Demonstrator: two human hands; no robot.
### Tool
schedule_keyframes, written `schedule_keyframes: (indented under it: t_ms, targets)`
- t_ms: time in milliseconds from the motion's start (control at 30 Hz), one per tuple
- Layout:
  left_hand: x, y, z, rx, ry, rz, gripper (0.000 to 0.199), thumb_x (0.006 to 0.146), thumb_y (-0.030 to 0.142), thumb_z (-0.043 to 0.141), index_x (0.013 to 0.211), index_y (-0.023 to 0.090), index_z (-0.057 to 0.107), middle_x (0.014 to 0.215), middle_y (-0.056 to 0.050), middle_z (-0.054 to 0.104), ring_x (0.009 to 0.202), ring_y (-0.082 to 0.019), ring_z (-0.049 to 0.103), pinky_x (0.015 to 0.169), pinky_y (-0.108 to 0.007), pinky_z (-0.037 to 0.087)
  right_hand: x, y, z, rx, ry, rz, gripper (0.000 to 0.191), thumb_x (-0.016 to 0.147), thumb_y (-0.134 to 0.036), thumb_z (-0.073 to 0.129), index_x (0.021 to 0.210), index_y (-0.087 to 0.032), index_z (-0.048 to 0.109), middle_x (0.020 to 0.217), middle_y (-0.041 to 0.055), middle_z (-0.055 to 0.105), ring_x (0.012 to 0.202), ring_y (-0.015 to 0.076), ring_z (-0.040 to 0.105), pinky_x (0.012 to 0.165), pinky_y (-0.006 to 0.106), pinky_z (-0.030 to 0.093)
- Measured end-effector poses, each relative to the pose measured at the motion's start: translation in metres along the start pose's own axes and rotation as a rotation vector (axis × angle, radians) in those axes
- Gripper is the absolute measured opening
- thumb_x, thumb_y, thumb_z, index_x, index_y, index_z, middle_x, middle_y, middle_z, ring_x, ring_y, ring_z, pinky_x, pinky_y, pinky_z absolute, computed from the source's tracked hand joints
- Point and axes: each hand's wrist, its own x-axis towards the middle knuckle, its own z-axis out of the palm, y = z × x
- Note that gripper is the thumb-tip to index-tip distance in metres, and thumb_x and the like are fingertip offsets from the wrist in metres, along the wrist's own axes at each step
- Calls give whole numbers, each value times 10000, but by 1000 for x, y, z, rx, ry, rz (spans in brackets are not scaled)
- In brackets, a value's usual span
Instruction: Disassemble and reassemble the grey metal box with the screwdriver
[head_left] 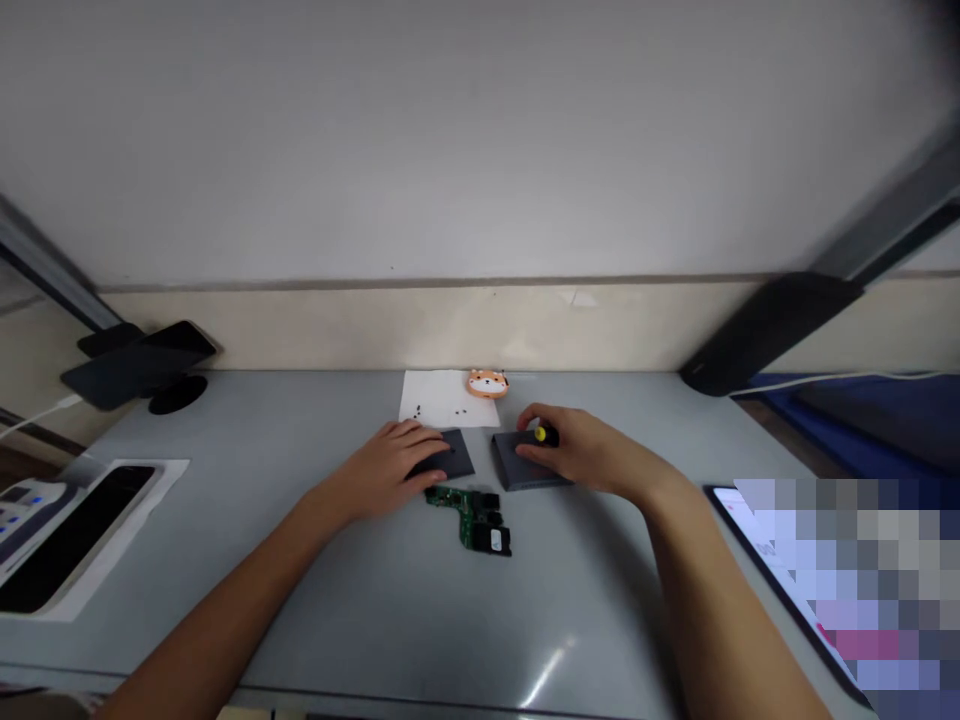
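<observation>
Head view: flat dark-grey plate (459, 462), thicker dark-grey shell (513, 468).

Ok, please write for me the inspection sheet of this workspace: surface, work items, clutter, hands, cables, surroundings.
Surface: grey table, light reflecting near its front edge.
Work items: left dark piece and right dark piece; green circuit board nearer the wearer; tiny dark bits on white paper.
Clutter: orange animal-face object at the paper's far right corner; dark-screened device at left; lit-screen device at right.
Hands: left hand over the left dark piece; right hand at the right dark piece, with a yellow-ended tool.
Cables: white cable at the propped device; another white cable at far right.
Surroundings: pale wall behind.
</observation>
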Motion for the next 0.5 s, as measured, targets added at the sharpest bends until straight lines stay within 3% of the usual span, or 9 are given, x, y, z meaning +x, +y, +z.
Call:
schedule_keyframes:
  t_ms: [100, 233, 500]
  targets:
    - [0, -9, -1, 18, -4, 9, 293, 1075, 280, 455, 1302, 263, 639, 1372, -46, 638, 1297, -233, 542, 1107, -428, 416, 1, 2, 0, -143, -73, 59, 322, 888, -478, 658, 1114, -248, 670, 904, 63, 728, 681, 187, 610, 619, 310, 438]
    - [-1, -15, -3, 10, -8, 58, 357, 1034, 100, 415, 1245, 256, 656, 1336, -34, 654, 1243, -211, 578, 1079, -415, 436, 2, -1, 4, -173, -108, 70, 321, 919, -498, 601, 1127, -255, 633, 923, 57, 730, 683, 194, 613, 621, 320, 445]
    - [1, -20, -2, -2, 24, 73, 304, 1027, 92, 443, 1163, 232, 675, 1259, -36, 685, 1179, -201, 609, 1036, -394, 429, 15, -13, 22, -106, -30, -115, 192, 947, -408, 584, 1044, -257, 651, 957, 33, 725, 745, 184, 609, 689, 319, 444]
